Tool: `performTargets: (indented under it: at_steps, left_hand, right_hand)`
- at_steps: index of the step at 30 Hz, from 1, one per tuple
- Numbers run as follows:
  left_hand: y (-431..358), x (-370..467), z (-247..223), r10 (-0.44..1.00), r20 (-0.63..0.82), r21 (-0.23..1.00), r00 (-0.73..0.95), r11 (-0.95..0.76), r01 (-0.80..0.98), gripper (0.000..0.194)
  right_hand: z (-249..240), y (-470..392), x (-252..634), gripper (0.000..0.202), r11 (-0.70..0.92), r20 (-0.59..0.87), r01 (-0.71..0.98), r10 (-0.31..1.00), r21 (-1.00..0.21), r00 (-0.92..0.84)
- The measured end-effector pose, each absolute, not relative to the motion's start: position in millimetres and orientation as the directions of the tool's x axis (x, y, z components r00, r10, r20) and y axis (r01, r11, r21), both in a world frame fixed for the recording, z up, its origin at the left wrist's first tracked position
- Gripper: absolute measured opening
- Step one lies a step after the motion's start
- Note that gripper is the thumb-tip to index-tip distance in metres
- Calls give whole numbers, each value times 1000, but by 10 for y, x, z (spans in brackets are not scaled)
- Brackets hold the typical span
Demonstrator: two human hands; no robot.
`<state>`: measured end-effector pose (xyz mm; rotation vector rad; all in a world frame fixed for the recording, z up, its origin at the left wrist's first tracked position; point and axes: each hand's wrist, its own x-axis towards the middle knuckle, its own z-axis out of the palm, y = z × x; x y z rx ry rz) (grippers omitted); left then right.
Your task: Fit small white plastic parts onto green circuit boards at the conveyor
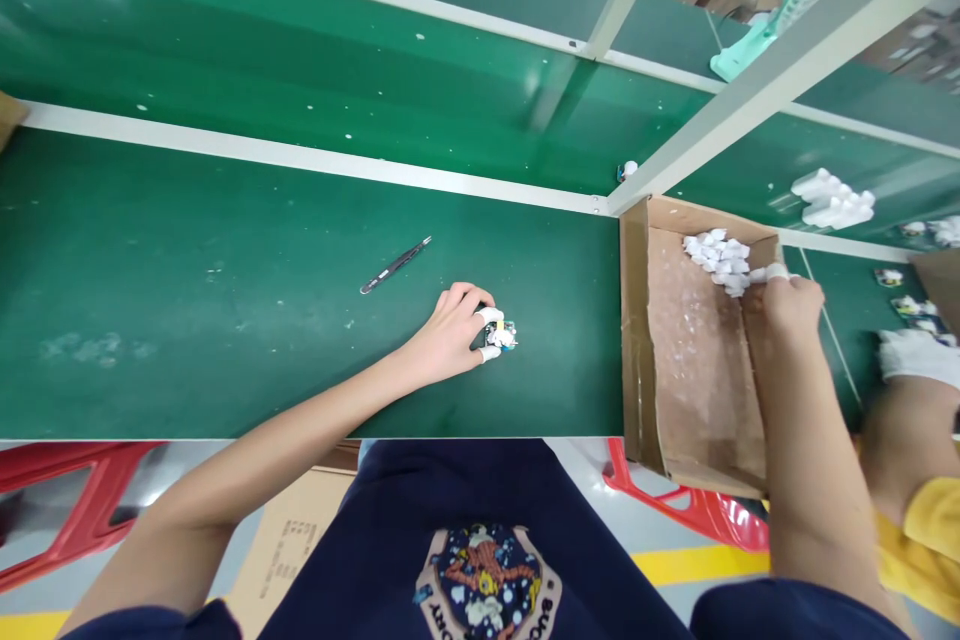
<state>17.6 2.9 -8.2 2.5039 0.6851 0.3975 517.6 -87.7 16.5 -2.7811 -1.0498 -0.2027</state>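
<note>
My left hand (452,330) rests on the green bench, with white covers on its thumb and forefinger. Those two fingers close on the edges of a small circuit board (501,334) that carries white and yellow parts. Over the right wall of an open cardboard box (697,390), my right hand (787,305) reaches in with its fingers drawn together. Its white-covered fingertip is at a heap of small white pieces (718,258) in the box's far end. Whether a piece is between those fingers is hard to make out. Black tweezers (396,266) lie beyond my left hand.
A white metal post (697,140) rises behind the box. At the right, a co-worker's gloved hand (919,357) is near more circuit boards (913,310). White pieces (832,199) lie behind the box. Red stools (697,510) stand below the bench edge.
</note>
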Motion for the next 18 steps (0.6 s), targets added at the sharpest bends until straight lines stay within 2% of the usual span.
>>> performTargets:
  at_steps: [3,5,8,9,11,13,15,18]
  left_hand:
    - [43,179,-96,528,154,536,835,-755,378,36]
    - [43,185,-99,532,157,538,832,-753,379,39]
    - [21,201,-96,542,153,536,826,-748,391,40]
    - [10,207,-95,545,153,534,825,-748,395,39]
    - [-13,218,-93,551,154,531,821,-746,401,38]
    - [-34,226,-94,554,151,530,819,-744,406,37]
    - [-48,230,-94,558,148,530,816,-742,411,35]
    - [-61,235,-88,565,144,535,812,-735,417,32]
  right_hand:
    - [290,-815,5120,47,-764,188,560,528,-319,828]
    - [461,-772,4937,41,-725,185,548,522,-418,832]
    - [732,-741,4266,29,-544,188,644,668,-537,720]
    - [791,-742,3945,27,-352,220,730,797,-586,562]
    - [821,-751,3253,25,-70,132,829,976,-556,171]
    - [718,-754,2644,26,134,-1,826,987,-547,-161]
    - [521,-755,2253,28,212,-69,847,958,-487,-280]
    - [249,-779,2085,31,227,-79,908,959,-351,-271]
